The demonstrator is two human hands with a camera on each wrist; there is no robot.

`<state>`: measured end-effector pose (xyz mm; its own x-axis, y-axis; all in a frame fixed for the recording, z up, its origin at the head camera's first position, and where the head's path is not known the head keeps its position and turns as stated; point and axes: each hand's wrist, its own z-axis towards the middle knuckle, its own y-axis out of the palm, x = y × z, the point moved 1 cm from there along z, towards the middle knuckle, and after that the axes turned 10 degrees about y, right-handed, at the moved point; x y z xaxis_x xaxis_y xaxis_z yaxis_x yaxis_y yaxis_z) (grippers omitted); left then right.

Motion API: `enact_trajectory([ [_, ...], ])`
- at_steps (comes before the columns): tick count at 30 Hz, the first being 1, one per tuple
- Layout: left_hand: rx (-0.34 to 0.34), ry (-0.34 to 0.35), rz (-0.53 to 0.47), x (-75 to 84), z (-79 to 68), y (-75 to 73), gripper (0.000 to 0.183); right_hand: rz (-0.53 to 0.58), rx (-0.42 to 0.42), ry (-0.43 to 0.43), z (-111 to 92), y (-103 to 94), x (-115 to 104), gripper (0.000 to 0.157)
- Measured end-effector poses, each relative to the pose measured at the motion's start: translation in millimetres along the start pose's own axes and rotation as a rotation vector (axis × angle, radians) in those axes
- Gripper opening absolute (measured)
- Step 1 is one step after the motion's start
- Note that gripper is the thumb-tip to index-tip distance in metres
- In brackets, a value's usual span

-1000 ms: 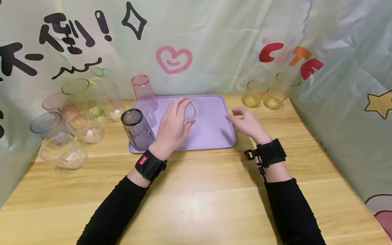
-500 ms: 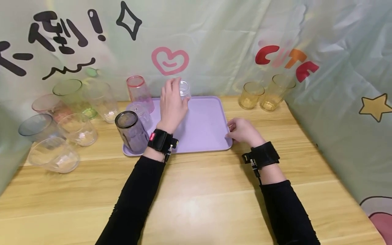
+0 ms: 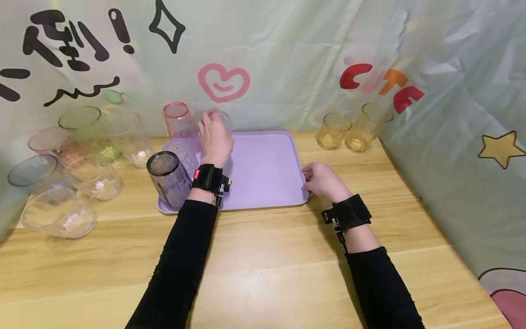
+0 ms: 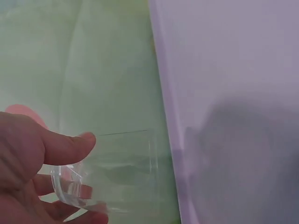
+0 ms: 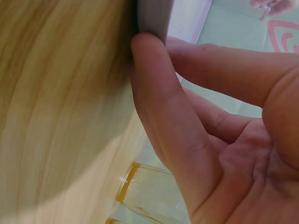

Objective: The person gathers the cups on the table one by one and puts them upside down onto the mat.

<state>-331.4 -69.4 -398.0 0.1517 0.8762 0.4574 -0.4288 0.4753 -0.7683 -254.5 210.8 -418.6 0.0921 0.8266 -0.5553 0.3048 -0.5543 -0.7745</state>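
Observation:
My left hand (image 3: 215,139) grips a clear glass (image 4: 124,163) by its thick base, with the mouth facing down. It is over the back left part of the lilac tray (image 3: 263,169). In the left wrist view the glass's rim is beside the tray's edge, thumb on one side and fingers on the other. My right hand (image 3: 324,180) pinches the tray's right edge between thumb and fingers. Upside down on the tray's left end stand a pink glass (image 3: 180,119), a clear glass (image 3: 183,153) and a dark grey glass (image 3: 170,183).
Several glasses stand upright on the table at left, among them a green glass (image 3: 82,130), a blue-grey glass (image 3: 34,173) and a wide clear glass (image 3: 61,214). Two amber glasses (image 3: 334,135) stand at the back right. A printed cloth (image 3: 287,59) hangs behind the table.
My left hand has carried the clear glass from the tray's middle to the back, then left toward the pink glass. My right hand has come down onto the tray's right edge.

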Motion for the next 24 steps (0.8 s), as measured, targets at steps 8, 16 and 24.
enact_trajectory([
  [8, -0.016, 0.018, 0.008, -9.6, 2.8, 8.0, 0.057, -0.023, 0.023, -0.004, 0.2, -0.3, -1.0, 0.047],
  [16, -0.062, -0.006, 0.059, -14.7, 3.6, 10.0, 0.061, -0.033, 0.023, -0.006, -1.9, -1.4, -2.4, 0.046],
  [24, -0.084, -0.028, 0.088, -18.8, -0.1, 11.7, 0.062, -0.006, -0.002, 0.015, -1.0, 0.0, -1.2, 0.047],
])
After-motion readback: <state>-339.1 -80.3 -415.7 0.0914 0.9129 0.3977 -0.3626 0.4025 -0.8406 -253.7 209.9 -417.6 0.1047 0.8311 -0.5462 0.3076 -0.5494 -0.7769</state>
